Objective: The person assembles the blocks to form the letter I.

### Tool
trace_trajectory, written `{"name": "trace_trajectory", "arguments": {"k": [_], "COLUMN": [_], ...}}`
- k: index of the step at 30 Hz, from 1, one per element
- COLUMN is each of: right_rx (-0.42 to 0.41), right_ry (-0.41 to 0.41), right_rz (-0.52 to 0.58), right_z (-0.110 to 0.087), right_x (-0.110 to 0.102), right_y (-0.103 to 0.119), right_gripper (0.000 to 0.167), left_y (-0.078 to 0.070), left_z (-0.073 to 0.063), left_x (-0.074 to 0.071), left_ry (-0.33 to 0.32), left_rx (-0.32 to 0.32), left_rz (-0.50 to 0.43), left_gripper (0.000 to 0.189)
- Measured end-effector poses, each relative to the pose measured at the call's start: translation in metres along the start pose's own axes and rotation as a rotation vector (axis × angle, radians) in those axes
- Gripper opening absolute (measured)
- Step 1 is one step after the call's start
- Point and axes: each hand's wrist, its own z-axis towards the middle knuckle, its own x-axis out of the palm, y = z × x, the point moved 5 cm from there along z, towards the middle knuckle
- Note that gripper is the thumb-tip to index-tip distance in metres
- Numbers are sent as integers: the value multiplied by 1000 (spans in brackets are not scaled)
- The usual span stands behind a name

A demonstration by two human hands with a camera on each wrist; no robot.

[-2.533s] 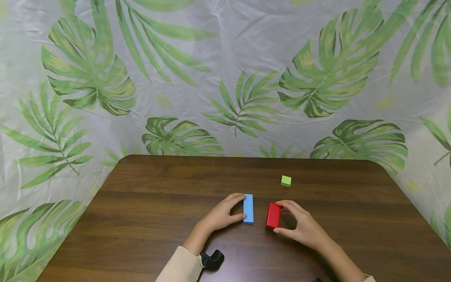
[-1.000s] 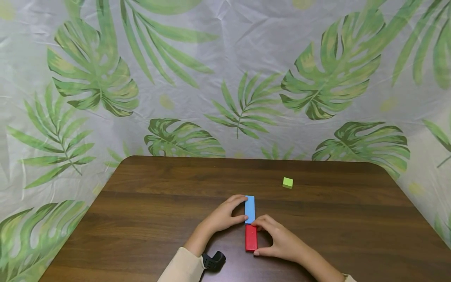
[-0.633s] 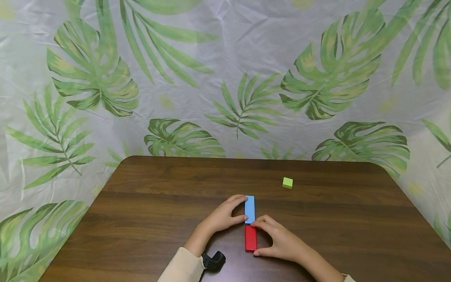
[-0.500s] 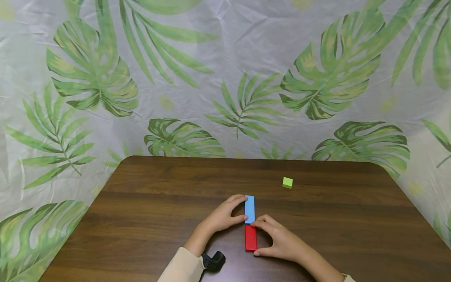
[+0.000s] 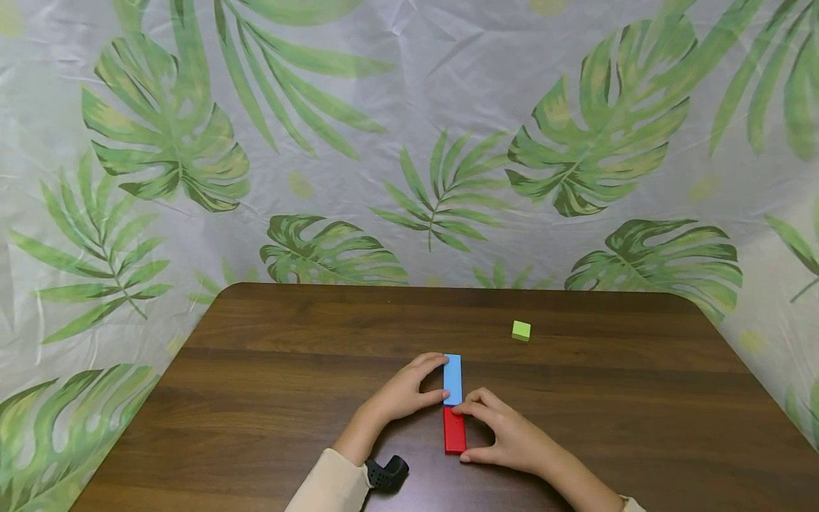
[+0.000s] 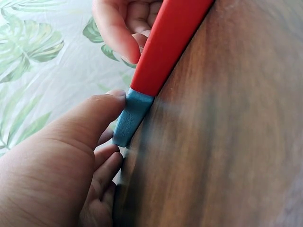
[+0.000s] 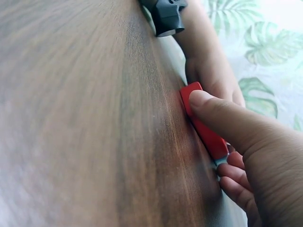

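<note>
A light blue rectangular block [image 5: 453, 380] lies lengthwise on the table, its left side gripped between the thumb and fingers of my left hand [image 5: 398, 390]. Directly on the near side of it lies a red rectangular block [image 5: 455, 434], lined up end to end with the blue one. My right hand [image 5: 510, 435] holds the red block by its two ends, thumb at the near end and fingertips at the far end by the join. In the left wrist view, the red block [image 6: 170, 47] meets the blue block [image 6: 135, 116]. The right wrist view shows my thumb on the red block [image 7: 208, 135].
A small light green cube [image 5: 521, 331] sits farther back, to the right of the blocks. Brown wood grain covers the table [image 5: 269, 370]. Behind it hangs a leaf-patterned cloth [image 5: 448, 142]. A black wrist-worn device [image 5: 387, 474] sits at my left wrist.
From right of the blue block, my right hand has brought the red block left and nearer, turning it into line with the blue one. Over the last second almost nothing has moved.
</note>
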Motion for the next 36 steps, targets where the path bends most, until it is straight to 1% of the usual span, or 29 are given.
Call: {"name": "trace_trajectory", "arguments": {"k": [11, 18, 21, 23, 26, 31, 36], "right_rx": [31, 35, 38, 41, 40, 17, 1], "right_ry": [7, 3, 4, 5, 4, -9, -14], "right_rz": [-8, -5, -6, -3, -2, 2, 11], "right_z": [1, 0, 0, 0, 0, 0, 0], "right_x": [1, 1, 1, 1, 1, 1, 0], "right_y": [-2, -2, -3, -3, -3, -2, -1], "right_gripper": [53, 53, 53, 53, 53, 54, 53], "left_y": [0, -3, -4, -5, -7, -10, -16], "left_z": [-1, -4, -8, -10, -14, -18, -21], "left_x": [-1, -8, -11, -12, -12, -9, -5], "left_ry": [-12, -90, -113, -116, -95, -29, 12], "left_rx": [-1, 8, 31, 49, 61, 46, 57], "left_rz": [-12, -35, -32, -24, -4, 7, 22], "left_gripper": [56, 53, 53, 54, 57, 67, 75]}}
